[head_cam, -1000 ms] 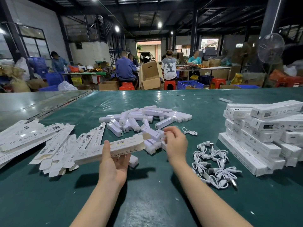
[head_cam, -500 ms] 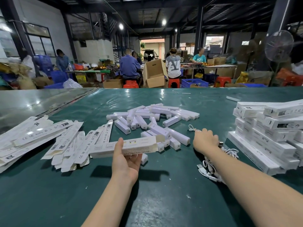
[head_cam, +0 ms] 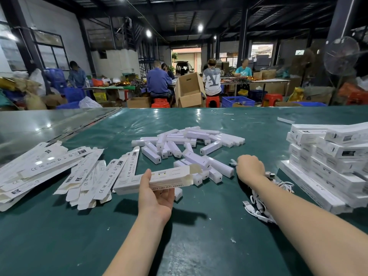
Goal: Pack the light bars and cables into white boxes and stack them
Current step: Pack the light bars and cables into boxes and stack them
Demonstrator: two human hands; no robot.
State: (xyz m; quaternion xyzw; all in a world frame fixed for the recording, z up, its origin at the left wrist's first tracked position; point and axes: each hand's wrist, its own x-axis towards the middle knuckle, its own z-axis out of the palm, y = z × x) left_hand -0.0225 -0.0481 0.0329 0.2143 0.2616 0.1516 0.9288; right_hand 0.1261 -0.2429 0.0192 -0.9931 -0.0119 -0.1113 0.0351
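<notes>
Head cam: our left hand (head_cam: 157, 194) wraps its fingers (head_cam: 169, 196) round the open box (head_cam: 179, 176) above the counter (head_cam: 179, 246). Our right hand (head_cam: 250, 168) curls round a cable (head_cam: 232, 162) by the light bars (head_cam: 217, 166). Best we keep the open flap facing right and the cable bunched small.

The left hand (head_cam: 157, 197) holds an open-ended white box (head_cam: 159, 181) above the worktop (head_cam: 199, 246). The right hand (head_cam: 250, 168) grips a cable (head_cam: 232, 162) beside the cable pile (head_cam: 256, 206). Light bars (head_cam: 189, 144) lie beyond; closed boxes (head_cam: 328, 156) are stacked at right.
</notes>
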